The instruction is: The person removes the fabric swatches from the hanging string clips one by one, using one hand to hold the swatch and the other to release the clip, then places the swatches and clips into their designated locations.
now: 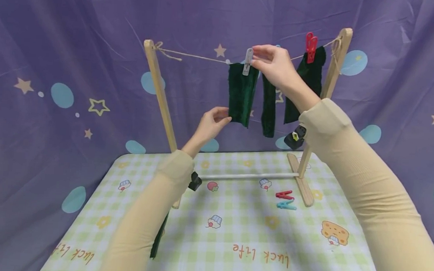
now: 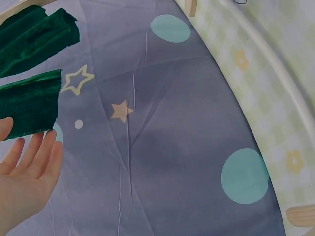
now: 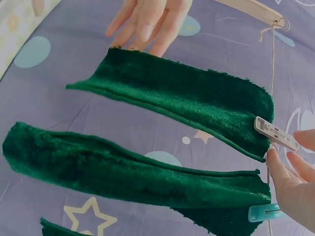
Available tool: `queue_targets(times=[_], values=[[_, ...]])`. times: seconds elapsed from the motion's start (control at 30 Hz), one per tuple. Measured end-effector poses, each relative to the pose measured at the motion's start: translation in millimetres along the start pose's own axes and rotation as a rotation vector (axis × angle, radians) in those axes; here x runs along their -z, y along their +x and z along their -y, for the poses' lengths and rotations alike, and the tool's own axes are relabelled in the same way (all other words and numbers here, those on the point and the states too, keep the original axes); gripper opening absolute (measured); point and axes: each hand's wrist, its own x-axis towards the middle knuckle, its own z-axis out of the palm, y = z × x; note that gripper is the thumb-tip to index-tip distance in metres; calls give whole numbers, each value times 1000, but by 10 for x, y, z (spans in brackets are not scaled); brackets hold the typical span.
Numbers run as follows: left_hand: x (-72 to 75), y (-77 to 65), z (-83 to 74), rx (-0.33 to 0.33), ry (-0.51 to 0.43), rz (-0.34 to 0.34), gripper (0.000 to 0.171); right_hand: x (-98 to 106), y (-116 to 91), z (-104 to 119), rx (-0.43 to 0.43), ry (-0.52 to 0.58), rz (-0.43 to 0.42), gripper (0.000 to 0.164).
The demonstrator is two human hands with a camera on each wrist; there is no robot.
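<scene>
A dark green velvety cloth (image 1: 240, 95) hangs from the string, with a pale grey clothespin (image 1: 247, 62) clipped at its top. My right hand (image 1: 276, 66) pinches the clothespin's upper end between thumb and fingers. At the cloth's lower left edge is my left hand (image 1: 212, 124), its fingers loosely extended and fingertips right at the fabric. A narrow green strip (image 3: 138, 169) hangs beside the cloth under a light blue clothespin (image 3: 263, 212). Farther right, another green cloth (image 1: 312, 75) hangs from a red clothespin (image 1: 311, 47).
The string (image 1: 196, 56) runs between two wooden posts (image 1: 161, 94), joined low down by a white rod (image 1: 252, 176). A red clothespin and a blue clothespin (image 1: 286, 204) lie on the checked tablecloth (image 1: 234, 212). More green fabric (image 1: 158, 238) shows beside my left sleeve.
</scene>
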Motion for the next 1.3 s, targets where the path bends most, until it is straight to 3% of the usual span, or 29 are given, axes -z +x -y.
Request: queue_targets(times=[0.37,0.63,0.83,1.3], values=[[-91,21,51,6,1,-33,35,-48,5,-2,-16,64,-41,36],[-134,11,30,21,-75,-69,31,-48,-8,-3,13,106,-82,31],[-154,28,24,8,-96,-100,26,-57,8,14,4,116,-113,37],[-170,12,-16,42,-62,-133,22,-44,-3,24,31,44,-53,43]])
